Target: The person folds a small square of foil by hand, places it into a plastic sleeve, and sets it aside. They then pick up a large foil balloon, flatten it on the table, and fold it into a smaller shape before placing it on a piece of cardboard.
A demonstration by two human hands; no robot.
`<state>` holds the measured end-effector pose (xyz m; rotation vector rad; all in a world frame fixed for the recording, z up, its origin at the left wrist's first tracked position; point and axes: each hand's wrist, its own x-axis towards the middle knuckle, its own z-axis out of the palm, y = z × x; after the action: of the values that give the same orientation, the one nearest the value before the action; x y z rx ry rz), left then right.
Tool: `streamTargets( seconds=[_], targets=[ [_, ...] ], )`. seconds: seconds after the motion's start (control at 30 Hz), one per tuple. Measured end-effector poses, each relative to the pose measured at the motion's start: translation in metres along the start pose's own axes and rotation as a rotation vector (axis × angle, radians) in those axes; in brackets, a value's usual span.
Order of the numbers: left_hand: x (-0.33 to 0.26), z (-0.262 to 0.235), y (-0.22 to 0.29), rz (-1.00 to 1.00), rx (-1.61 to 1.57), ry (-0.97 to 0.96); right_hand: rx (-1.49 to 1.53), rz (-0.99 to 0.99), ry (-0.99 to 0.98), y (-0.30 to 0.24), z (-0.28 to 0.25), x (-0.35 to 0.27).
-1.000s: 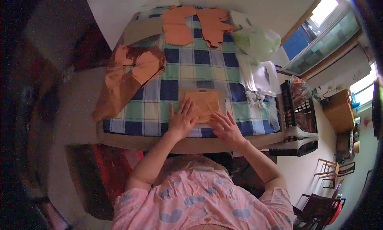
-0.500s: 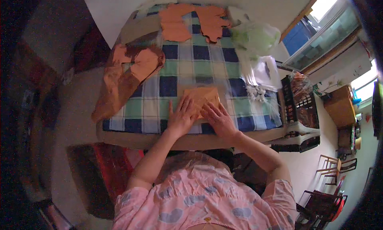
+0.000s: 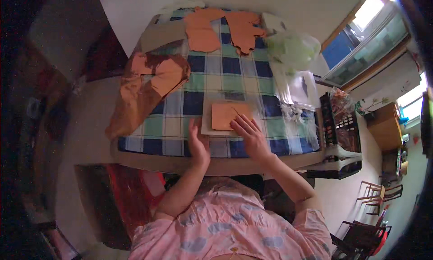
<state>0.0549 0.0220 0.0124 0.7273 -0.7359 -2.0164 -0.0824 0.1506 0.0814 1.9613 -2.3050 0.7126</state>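
Observation:
A folded orange cloth garment (image 3: pixel 222 117) lies as a flat rectangle near the table's front edge. Beneath it, a pale, see-through flat sheet (image 3: pixel 206 130) sticks out past its edges; I cannot tell whether this is a plastic bag. My right hand (image 3: pixel 251 134) rests its outstretched fingers on the garment's right part. Beside the sheet's left edge is my left hand (image 3: pixel 198 141), turned on its side with fingers stretched and nothing visible in it.
Orange garments (image 3: pixel 202 30) lie at the back of the checked tablecloth (image 3: pixel 232 81). An open brown bag (image 3: pixel 135 99) holding orange cloth sits at left. White plastic bags (image 3: pixel 295 90) and a greenish bag (image 3: pixel 295 50) lie at right, beside a black crate (image 3: pixel 331 124).
My left hand has come off the garment and moved left and down to the sheet's edge. My right hand has shifted slightly right, uncovering most of the folded garment.

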Motion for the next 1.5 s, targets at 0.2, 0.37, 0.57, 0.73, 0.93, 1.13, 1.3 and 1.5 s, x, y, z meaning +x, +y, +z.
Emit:
streamTargets(
  seconds=[0.2,0.37,0.57,0.73,0.93,1.13,1.3,1.5],
  targets=[
    [0.025,0.014,-0.026,-0.244,0.151,-0.070,0.036,0.055,0.021,0.000,-0.002,0.002],
    [0.038,0.042,-0.058,-0.348,0.020,-0.295,0.122,0.091,0.017,0.004,-0.006,0.000],
    [0.096,0.006,-0.122,-0.337,-0.621,-0.312,0.013,0.037,0.029,-0.006,0.006,0.017],
    [0.057,0.036,-0.092,-0.437,-0.458,-0.167,-0.032,0.060,0.073,0.011,0.013,0.019],
    [0.018,0.042,-0.044,-0.282,0.358,-0.075,-0.011,0.050,0.089,0.016,0.029,0.023],
    [0.018,0.049,-0.036,-0.222,0.512,-0.086,-0.173,0.045,0.137,0.011,0.036,0.020],
    [0.022,0.030,-0.054,-0.399,0.393,-0.109,-0.036,0.000,0.155,-0.005,0.018,0.019],
    [0.018,0.010,-0.091,-0.106,-0.105,-0.368,-0.011,0.039,0.038,0.003,0.031,0.031]
  ],
)
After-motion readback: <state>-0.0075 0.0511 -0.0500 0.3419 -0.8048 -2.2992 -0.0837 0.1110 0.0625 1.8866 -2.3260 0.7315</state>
